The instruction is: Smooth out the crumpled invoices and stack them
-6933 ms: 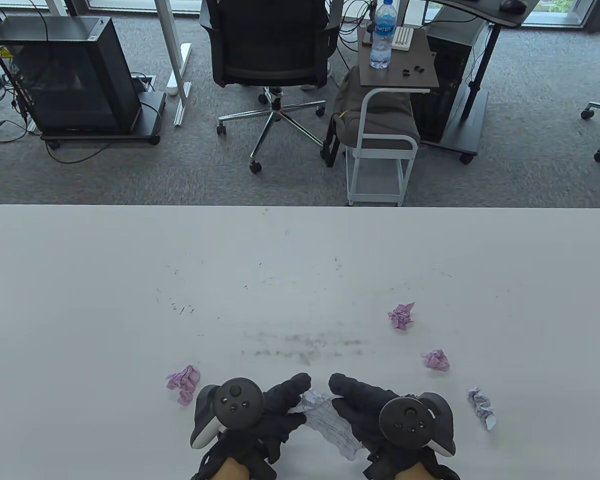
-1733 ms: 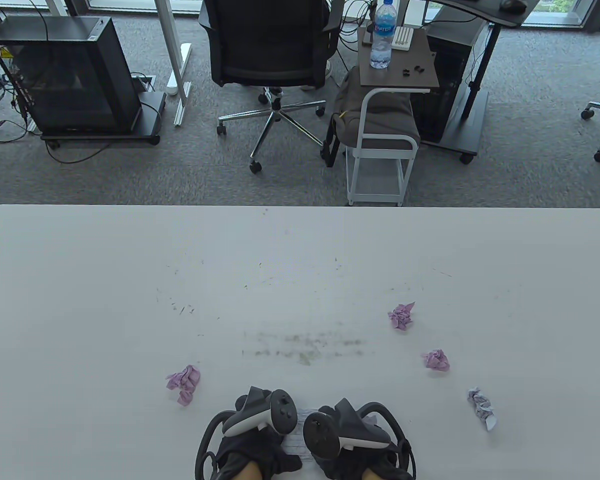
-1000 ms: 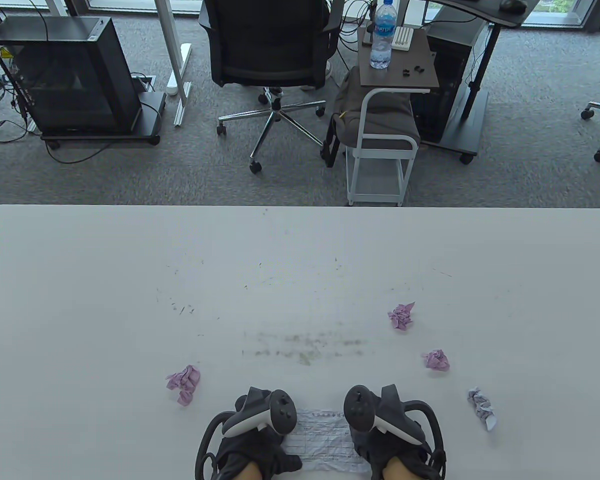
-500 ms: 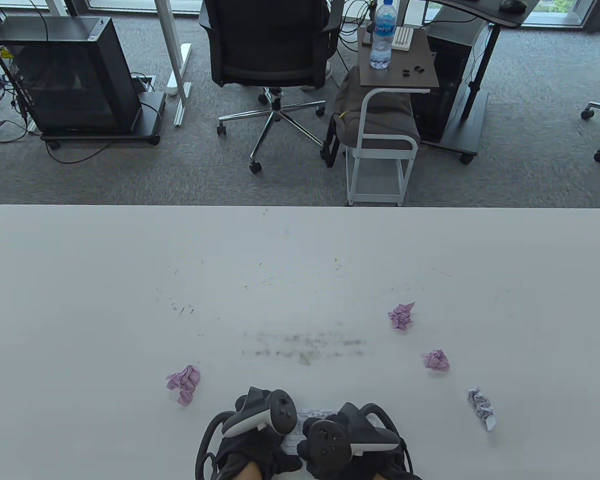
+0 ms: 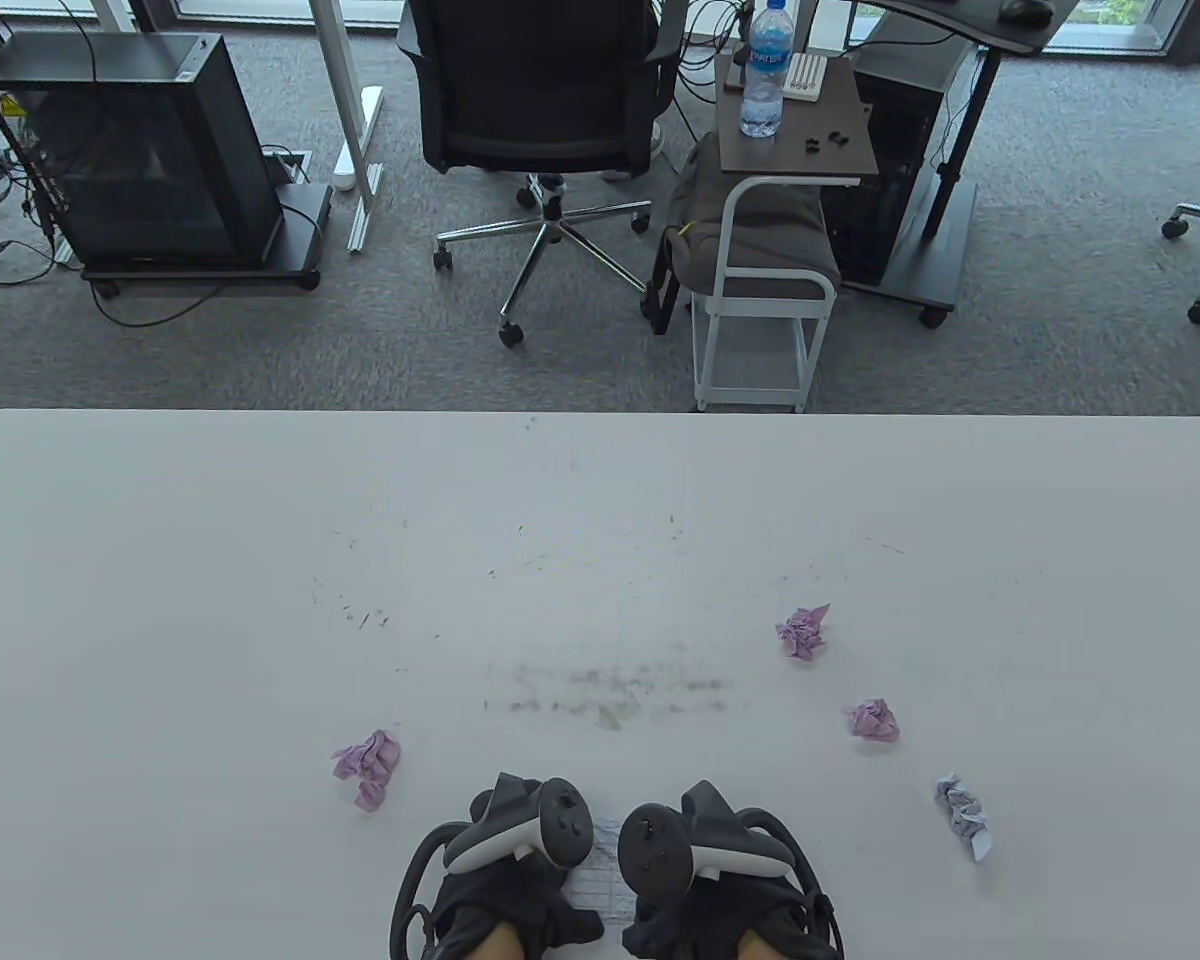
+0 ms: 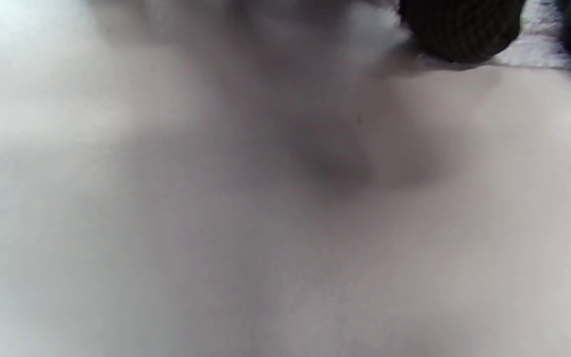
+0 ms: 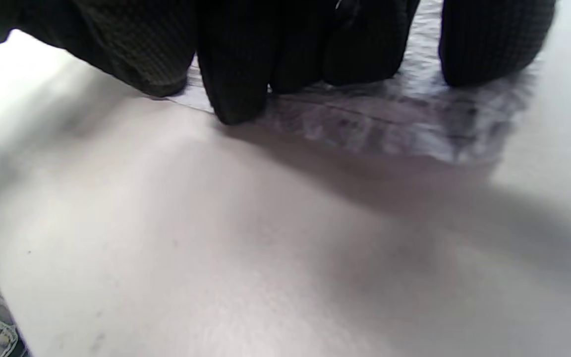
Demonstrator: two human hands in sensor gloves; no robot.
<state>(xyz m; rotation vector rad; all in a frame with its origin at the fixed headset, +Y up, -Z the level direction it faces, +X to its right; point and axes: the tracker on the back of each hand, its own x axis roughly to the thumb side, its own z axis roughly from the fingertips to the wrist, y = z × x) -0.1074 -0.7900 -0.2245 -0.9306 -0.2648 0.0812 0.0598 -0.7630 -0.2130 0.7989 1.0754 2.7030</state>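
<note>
White printed paper invoice [image 5: 605, 868] was pinned flat on white table [image 5: 600, 560] under both gloved hands. Left hand [image 5: 505, 880] was pressed on left end; right hand [image 5: 720, 885] lay on right part, fingers [image 7: 236, 64] spread flat on sheet. Only narrow strip was seen between hands.

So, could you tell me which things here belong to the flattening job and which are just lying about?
Job:
- white invoice under left hand and right hand
- three crumpled pink invoices
- crumpled white invoice

Lying about:
- water bottle
- office chair
- side cart
</note>
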